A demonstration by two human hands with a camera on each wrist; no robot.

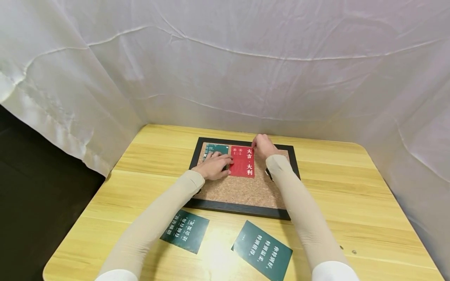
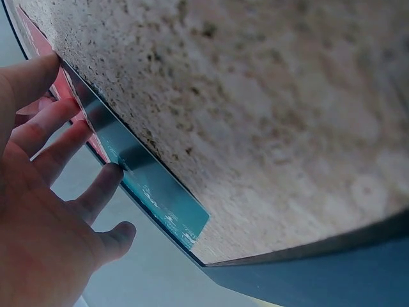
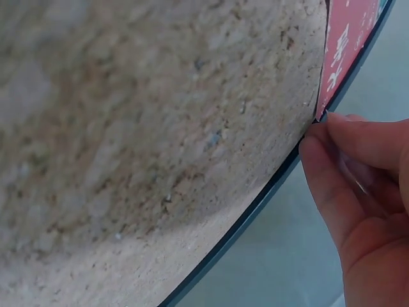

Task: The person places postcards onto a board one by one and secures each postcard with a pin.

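A cork board (image 1: 242, 191) in a black frame (image 1: 239, 208) lies on the table. On its upper part, a red card (image 1: 242, 166) with white characters sits beside a green card (image 1: 220, 148). My left hand (image 1: 213, 166) rests across both cards, fingers spread and fairly straight, covering part of the green one. In the left wrist view its fingertips touch the red card along the seam. At the red card's upper right corner, my right hand (image 1: 264, 145) pinches with thumb and index finger. The right wrist view shows those fingertips (image 3: 314, 131) right at the corner, beside the frame.
Two more green cards with white characters lie on the wooden table (image 1: 351, 203) before the board, one at left (image 1: 186, 231), one at right (image 1: 263, 253). Two small round things (image 1: 354, 251) are at right. White cloth (image 1: 246, 78) hangs behind and along the sides.
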